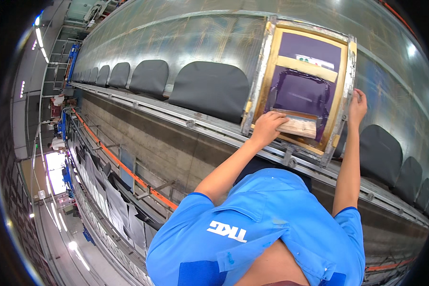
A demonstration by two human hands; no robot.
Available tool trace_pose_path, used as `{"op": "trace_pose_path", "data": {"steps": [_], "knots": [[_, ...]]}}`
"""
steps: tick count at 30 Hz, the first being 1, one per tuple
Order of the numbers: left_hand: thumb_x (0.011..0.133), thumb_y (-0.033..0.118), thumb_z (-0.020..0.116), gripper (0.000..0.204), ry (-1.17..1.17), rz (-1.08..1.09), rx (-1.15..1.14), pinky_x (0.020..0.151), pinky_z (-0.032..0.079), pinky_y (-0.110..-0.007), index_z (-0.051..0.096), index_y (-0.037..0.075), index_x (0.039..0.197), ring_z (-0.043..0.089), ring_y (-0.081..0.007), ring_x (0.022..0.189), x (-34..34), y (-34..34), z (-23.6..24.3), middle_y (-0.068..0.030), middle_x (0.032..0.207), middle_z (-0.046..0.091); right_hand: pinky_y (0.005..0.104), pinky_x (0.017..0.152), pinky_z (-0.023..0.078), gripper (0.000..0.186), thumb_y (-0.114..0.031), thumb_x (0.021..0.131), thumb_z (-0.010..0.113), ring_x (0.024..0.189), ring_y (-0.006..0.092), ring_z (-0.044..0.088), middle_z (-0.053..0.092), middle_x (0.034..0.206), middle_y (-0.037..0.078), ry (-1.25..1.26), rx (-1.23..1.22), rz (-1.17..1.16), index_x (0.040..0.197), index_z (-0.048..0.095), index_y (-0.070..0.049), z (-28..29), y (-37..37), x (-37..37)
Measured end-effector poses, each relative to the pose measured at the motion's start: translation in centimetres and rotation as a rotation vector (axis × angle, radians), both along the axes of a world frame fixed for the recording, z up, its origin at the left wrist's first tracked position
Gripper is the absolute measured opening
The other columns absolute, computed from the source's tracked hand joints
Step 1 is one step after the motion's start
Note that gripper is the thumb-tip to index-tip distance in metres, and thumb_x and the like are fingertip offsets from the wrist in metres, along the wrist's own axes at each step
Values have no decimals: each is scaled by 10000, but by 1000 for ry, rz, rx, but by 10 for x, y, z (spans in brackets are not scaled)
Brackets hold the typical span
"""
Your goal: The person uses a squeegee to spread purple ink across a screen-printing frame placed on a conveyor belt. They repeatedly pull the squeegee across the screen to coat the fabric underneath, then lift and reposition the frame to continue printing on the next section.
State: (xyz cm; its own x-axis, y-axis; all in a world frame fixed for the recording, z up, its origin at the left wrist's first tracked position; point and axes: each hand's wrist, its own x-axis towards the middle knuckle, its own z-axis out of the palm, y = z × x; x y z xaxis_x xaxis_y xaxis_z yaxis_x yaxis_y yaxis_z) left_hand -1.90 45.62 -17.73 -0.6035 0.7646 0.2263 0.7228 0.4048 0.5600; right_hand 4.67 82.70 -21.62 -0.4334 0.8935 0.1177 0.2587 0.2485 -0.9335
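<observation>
A screen printing frame [260, 71] with a metal rim and yellowish tape lies on the long table before me. Its mesh [298, 99] is purple, with a dark, wet-looking ink outline around a rounded panel shape. My left hand [269, 127] grips the left end of a wooden-handled squeegee [299, 126], which rests across the near part of the mesh. At the frame's right outer edge, my right hand [357, 108] has its fingers curled against the rim. The squeegee's blade edge is hard to make out.
Dark grey rounded pieces [212, 88] lie in a row along the shiny table [209, 35], continuing on the right [380, 155]. A metal rail [205, 127] runs along its near edge. Behind me to the left are an orange bar [124, 164] and hanging grey sheets [112, 205].
</observation>
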Motion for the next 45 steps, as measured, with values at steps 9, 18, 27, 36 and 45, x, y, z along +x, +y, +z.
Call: {"op": "trace_pose_path", "data": {"steps": [9, 18, 27, 36, 45], "knots": [[640, -28, 732, 529, -6, 44, -77, 982, 514, -422, 732, 102, 1153, 633, -297, 1148, -154, -174, 12, -66, 1210, 701, 359, 719, 490, 283, -342, 1009, 631, 743, 194, 595, 668, 809, 91, 4, -39, 12, 1136, 688, -96, -14, -193, -159], [655, -54, 689, 570, 111, -56, -154, 969, 517, -395, 734, 136, 1192, 633, -290, 1143, -204, -229, 29, -42, 1219, 703, 353, 574, 407, 227, -297, 1022, 613, 606, 142, 483, 547, 674, 66, 50, -55, -30, 1109, 677, -98, 8, -262, -202], [604, -85, 710, 655, 58, -89, -125, 1004, 514, -391, 732, 141, 1219, 634, -293, 1168, -208, -255, 33, -45, 1255, 706, 396, 592, 441, 217, -265, 1001, 616, 596, 224, 542, 590, 664, 135, 0, -76, -54, 1128, 683, -103, 16, -270, -211], [667, -29, 717, 575, 227, -181, -164, 976, 516, -413, 731, 174, 1205, 627, -255, 1198, -236, -251, 23, -25, 1266, 703, 406, 766, 494, 319, -352, 975, 654, 852, 280, 639, 698, 973, 146, -384, 140, 104, 1196, 706, -128, 13, -236, -197], [702, 24, 771, 457, -136, -121, -318, 928, 551, -386, 768, 157, 1139, 685, -286, 1078, -355, -131, 75, -62, 1155, 746, 444, 1007, 451, 528, -301, 817, 792, 1204, 302, 582, 660, 1259, 116, -676, 438, 831, 1275, 669, -70, 121, -304, -247]]}}
